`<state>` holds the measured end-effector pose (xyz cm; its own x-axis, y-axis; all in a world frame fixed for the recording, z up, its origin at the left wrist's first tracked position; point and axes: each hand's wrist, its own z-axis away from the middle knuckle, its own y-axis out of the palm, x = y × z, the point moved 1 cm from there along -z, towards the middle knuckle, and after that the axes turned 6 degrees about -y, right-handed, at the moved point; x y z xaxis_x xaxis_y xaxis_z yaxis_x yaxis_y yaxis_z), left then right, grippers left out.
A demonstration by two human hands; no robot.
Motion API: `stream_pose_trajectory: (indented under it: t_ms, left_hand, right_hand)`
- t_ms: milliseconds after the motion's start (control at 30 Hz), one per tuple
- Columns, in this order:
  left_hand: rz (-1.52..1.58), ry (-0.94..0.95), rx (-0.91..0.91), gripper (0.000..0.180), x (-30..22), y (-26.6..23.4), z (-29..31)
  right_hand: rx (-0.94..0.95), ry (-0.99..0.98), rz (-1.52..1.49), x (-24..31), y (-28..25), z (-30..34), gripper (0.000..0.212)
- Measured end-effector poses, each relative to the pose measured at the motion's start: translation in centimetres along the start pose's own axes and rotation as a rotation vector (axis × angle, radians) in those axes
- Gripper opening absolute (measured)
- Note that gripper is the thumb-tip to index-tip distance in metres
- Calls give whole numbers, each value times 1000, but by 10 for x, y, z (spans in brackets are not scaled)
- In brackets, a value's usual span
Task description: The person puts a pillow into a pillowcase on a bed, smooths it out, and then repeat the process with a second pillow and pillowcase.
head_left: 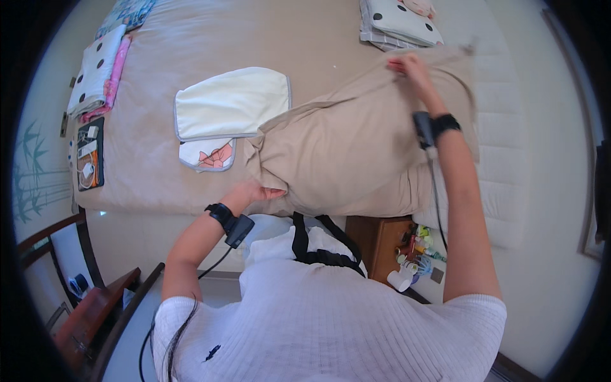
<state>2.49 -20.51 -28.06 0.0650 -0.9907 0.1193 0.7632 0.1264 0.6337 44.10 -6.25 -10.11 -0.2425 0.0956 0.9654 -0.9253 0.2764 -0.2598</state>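
A large piece of beige cloth [356, 153] lies bunched and partly lifted over the right side of the bed; whether it is a sheet or a cover I cannot tell. My left hand [251, 191] is closed on its gathered near-left corner by the bed's front edge. Farther off to the right, my right hand [410, 69] pinches its raised far edge, which is smeared by motion. Just left of the cloth rests a folded white cloth with grey trim [232, 105], a pink print showing on its lower flap.
Folded white spotted bedding [95, 73] lies at the bed's left edge, above a dark tray [91, 153] with small devices. More spotted bedding [404, 25] sits at the far right. A wooden nightstand [372, 245] with small items stands below the bed. A white padded headboard [499, 140] borders the right.
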Motion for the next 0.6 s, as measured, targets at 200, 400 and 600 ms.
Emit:
stream_pose_trajectory:
  t_ms: [200, 400, 600]
  left_hand:
    - [-453, 179, -360, 24, -4, -35, -74]
    - [-903, 435, -700, 48, -35, -42, -143]
    - [-632, 115, -730, 77, -48, -20, -179]
  right_hand:
    - [446, 9, 833, -173, 48, 65, 23]
    - [386, 329, 685, -320, 6, 216, 27]
    - [264, 666, 425, -327, -30, 313, 36]
